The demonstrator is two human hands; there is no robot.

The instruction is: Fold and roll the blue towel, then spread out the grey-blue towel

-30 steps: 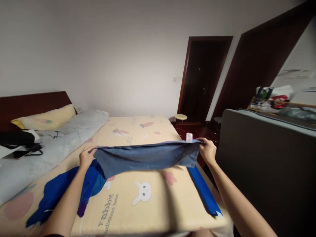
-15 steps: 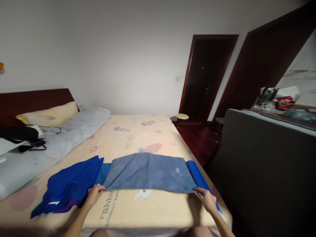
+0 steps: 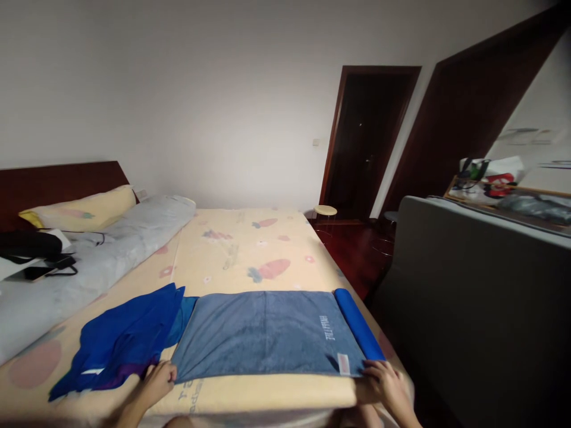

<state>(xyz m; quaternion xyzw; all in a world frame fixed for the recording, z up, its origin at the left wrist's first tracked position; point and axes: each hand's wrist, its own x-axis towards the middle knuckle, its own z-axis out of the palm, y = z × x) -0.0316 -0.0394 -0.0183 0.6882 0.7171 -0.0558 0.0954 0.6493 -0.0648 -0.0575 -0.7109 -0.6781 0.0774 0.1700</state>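
Spread nearer now, grey-blue towel (image 3: 267,333) lies on printed bed sheet (image 3: 250,249).

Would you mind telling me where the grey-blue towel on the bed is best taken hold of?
Probably by its two near corners, coming from the near edge of the bed. The towel lies flat and spread wide, its near hem facing the person; the left hand and right hand already rest at those corners. The far edge would need a long reach.
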